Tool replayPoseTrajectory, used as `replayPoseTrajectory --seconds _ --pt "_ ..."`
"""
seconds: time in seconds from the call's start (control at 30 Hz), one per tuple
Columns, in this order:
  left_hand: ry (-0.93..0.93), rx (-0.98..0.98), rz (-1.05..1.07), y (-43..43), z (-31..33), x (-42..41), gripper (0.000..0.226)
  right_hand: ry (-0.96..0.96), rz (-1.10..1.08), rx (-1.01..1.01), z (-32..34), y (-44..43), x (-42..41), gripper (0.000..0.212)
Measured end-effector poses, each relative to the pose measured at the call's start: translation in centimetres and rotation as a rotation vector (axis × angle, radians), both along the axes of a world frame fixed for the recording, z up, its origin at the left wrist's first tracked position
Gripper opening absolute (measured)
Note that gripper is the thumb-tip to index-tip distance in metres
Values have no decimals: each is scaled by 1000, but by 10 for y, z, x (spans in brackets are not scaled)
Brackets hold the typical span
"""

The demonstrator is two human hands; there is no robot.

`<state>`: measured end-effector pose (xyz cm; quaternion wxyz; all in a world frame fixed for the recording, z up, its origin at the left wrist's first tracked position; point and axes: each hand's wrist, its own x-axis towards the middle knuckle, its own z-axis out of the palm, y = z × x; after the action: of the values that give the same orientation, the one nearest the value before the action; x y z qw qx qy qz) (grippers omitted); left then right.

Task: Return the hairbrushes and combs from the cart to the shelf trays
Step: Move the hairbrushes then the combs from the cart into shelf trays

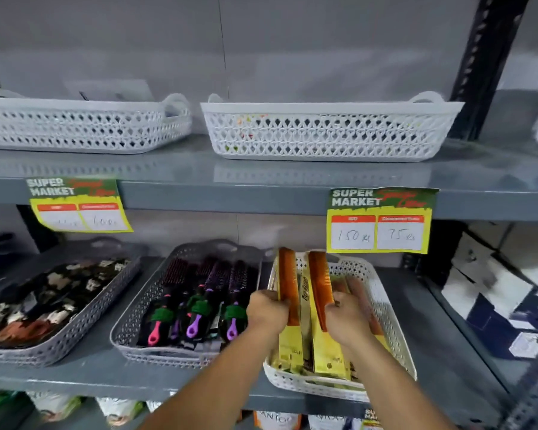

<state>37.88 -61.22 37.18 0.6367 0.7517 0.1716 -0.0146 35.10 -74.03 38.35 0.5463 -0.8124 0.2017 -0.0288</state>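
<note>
Orange combs on yellow cards stand on edge in a white perforated tray (385, 308) on the middle shelf. My left hand (266, 310) is shut on one packaged orange comb (288, 283) at the tray's left side. My right hand (347, 316) grips a second packaged comb (319, 277) just to its right. More combs lie flat beyond my right hand. To the left, a grey tray (131, 321) holds several round hairbrushes (199, 293) with pink and purple handles. The cart is out of view.
A third grey tray (84, 311) at the left holds dark patterned items. The upper shelf carries two white baskets (326, 131), (81, 125). Yellow price tags (379, 221) hang from the shelf edge. A black upright (485, 63) stands at right, with stacked boxes beyond.
</note>
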Motion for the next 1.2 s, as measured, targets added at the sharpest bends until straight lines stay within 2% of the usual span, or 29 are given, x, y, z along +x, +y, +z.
replayPoseTrajectory --seconds 0.07,0.1,0.23,0.33,0.67,1.2 --pt "24 138 -20 -6 4 -1 8 42 -39 -49 -9 -1 12 23" --pt "27 197 -19 -9 4 -2 13 64 -40 -98 -11 -1 16 17" --pt "70 335 -41 -14 2 -3 25 187 3 -252 -13 7 20 24" --pt "73 386 -76 -20 -1 -5 27 236 16 -327 -21 13 20 28" --pt "101 524 -109 -28 -7 -7 26 235 66 -636 -26 14 14 22" --pt "86 645 -207 -30 -7 -7 32 181 49 -528 -30 17 12 26"
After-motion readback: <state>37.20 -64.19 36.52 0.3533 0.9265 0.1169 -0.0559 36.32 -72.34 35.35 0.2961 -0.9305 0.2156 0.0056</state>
